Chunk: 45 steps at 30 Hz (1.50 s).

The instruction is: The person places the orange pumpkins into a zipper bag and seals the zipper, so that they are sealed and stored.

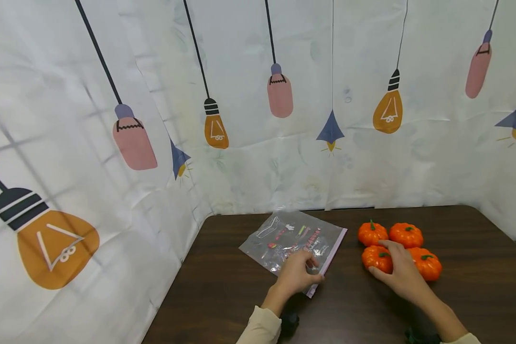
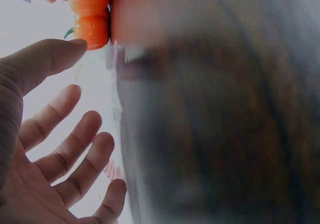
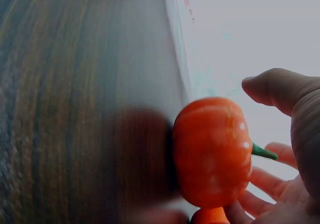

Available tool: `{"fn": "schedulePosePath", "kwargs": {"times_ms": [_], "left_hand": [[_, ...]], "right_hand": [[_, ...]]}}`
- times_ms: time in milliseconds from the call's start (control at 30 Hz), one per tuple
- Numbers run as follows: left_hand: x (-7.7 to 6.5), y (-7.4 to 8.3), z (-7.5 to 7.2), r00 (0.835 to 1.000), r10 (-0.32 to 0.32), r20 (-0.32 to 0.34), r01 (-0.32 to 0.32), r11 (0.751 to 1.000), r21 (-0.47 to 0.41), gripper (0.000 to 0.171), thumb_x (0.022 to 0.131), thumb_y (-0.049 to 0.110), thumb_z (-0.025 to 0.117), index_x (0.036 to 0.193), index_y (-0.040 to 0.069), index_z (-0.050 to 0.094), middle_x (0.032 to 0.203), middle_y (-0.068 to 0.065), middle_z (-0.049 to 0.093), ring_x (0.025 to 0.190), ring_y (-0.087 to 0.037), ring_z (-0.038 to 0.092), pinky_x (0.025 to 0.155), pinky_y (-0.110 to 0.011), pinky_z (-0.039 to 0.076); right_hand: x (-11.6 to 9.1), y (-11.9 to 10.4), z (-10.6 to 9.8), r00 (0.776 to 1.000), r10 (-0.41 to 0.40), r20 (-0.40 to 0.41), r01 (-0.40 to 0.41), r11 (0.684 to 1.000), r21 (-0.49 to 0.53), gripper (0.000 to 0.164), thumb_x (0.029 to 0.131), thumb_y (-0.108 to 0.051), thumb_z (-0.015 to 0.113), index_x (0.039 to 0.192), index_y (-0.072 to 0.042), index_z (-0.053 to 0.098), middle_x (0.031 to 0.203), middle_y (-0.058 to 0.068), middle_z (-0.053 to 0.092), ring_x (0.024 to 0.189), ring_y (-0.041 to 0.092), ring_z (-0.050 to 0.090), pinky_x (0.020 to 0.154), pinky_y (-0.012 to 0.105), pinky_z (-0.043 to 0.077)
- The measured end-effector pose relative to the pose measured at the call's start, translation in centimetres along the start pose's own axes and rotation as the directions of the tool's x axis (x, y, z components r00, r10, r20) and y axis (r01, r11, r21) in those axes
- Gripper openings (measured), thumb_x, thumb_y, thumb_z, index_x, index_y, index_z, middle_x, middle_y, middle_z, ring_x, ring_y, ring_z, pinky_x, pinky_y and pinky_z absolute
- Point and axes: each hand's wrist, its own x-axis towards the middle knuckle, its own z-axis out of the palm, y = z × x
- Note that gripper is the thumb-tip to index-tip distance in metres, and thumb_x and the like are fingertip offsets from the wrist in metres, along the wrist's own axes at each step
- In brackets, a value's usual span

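Several orange toy pumpkins with green stems stand in a close cluster on the right of the table in the head view. My right hand (image 1: 399, 273) reaches over the front-left pumpkin (image 1: 375, 259). In the right wrist view the thumb stands apart from a pumpkin (image 3: 212, 151), with the fingers spread behind it; whether they touch it, I cannot tell. Over the near edge of a clear printed plastic bag (image 1: 268, 243) is my left hand (image 1: 294, 274). Its fingers are loosely bent and spread, holding nothing, as the left wrist view shows.
Behind the front pair sit a back-left pumpkin (image 1: 372, 234) and a back-right pumpkin (image 1: 406, 235); the front-right pumpkin (image 1: 429, 265) is partly behind the right hand. A dark wooden table (image 1: 206, 296) bears everything. White cloth (image 1: 249, 177) with printed lamps hangs behind and at the left.
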Motion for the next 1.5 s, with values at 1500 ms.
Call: {"fn": "schedulePosePath", "kwargs": {"times_ms": [1500], "left_hand": [[-0.9,-0.3,-1.1,0.998,0.005,0.069,-0.019,0.977,0.211,0.018,0.068,0.028,0.089,0.07,0.023,0.072,0.066,0.017,0.068,0.066,-0.002,0.052,0.063,-0.021,0.043]], "right_hand": [[-0.7,0.6,0.7,0.984,0.016,0.179,-0.021,0.999,0.026,0.091,0.086,-0.039,0.082,0.152,0.0,0.033,0.146,0.034,0.041,0.131,0.054,0.046,0.099,0.075,0.04]]}}
